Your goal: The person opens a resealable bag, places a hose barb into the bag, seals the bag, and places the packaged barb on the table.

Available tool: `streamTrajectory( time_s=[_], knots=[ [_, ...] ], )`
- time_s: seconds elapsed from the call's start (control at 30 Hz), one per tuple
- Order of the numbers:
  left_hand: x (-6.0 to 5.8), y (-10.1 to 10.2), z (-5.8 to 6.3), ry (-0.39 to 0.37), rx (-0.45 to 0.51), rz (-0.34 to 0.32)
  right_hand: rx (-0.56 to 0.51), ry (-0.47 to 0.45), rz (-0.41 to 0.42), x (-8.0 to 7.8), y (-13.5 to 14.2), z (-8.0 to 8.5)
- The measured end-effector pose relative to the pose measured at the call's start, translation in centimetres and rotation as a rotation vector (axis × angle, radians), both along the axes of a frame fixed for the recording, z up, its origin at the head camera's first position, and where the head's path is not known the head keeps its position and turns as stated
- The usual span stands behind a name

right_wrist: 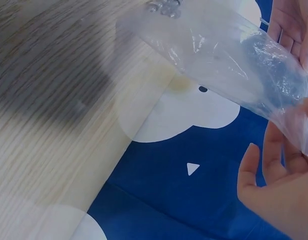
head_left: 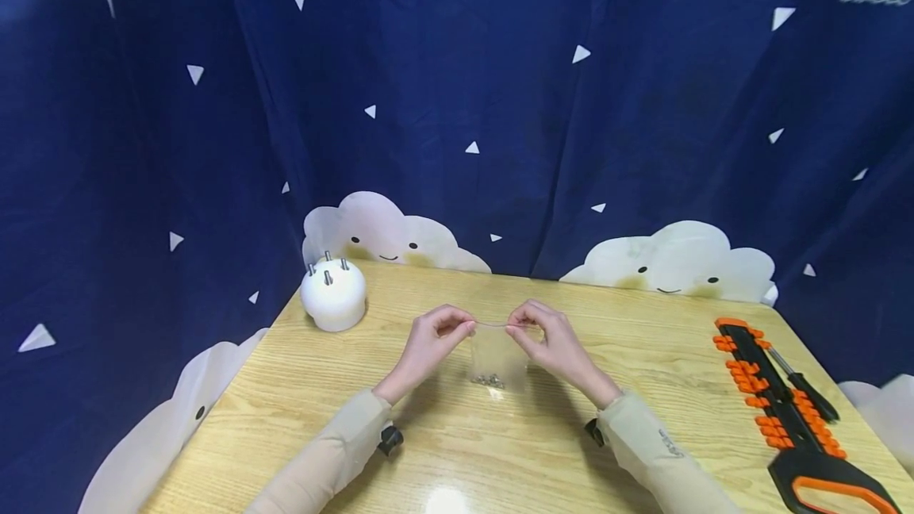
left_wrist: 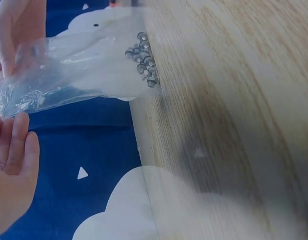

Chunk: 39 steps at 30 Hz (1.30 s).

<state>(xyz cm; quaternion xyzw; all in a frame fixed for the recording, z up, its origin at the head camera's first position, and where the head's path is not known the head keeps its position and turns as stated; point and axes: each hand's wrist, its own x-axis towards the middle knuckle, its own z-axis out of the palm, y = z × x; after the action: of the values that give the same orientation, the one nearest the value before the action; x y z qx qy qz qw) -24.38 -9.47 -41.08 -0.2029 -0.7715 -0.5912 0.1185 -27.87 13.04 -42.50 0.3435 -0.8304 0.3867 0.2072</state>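
A clear zip bag [head_left: 502, 354] hangs between the two hands above the table, with several small shiny metal pieces [left_wrist: 143, 60] gathered at its bottom. My left hand [head_left: 437, 337] pinches the left end of the bag's top edge between thumb and fingers. At the other end of that edge, my right hand [head_left: 551, 342] pinches it too. A thin reddish line along the top edge shows in the right wrist view. The exact kind of the metal pieces is too small to tell.
A white rounded object [head_left: 334, 296] with several upright metal pegs stands at the table's left back. On the right lies a black rack [head_left: 767, 387] with orange clips, and a black-handled screwdriver [head_left: 814, 397] beside it. A dark blue curtain [head_left: 457, 101] hangs behind the wooden table [head_left: 457, 450].
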Motion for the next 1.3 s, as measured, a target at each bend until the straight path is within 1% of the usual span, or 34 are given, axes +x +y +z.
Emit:
streamTrajectory(
  time_s=[0.1, 0.33, 0.6, 0.97, 1.2, 1.3],
  knots=[
    [0.0, 0.0, 0.1, 0.006, 0.004, 0.002, 0.011, -0.014, 0.012, -0.1, -0.2, 0.0],
    [0.0, 0.0, 0.2, 0.013, 0.011, -0.006, 0.017, 0.02, 0.038, -0.2, -0.6, 0.1],
    [0.1, -0.1, 0.0, 0.022, 0.011, -0.012, -0.001, -0.018, 0.074, -0.2, -1.2, 0.3],
    [0.0, 0.2, -0.1, 0.016, 0.014, -0.019, 0.001, -0.051, 0.059, -0.3, -1.6, 0.4],
    [0.1, 0.2, -0.1, 0.036, 0.012, -0.031, 0.004, -0.027, 0.07, -0.3, -1.7, 0.5],
    [0.0, 0.2, -0.2, 0.042, 0.008, -0.033, -0.002, -0.03, 0.051, -0.4, -1.7, 0.5]
  ],
)
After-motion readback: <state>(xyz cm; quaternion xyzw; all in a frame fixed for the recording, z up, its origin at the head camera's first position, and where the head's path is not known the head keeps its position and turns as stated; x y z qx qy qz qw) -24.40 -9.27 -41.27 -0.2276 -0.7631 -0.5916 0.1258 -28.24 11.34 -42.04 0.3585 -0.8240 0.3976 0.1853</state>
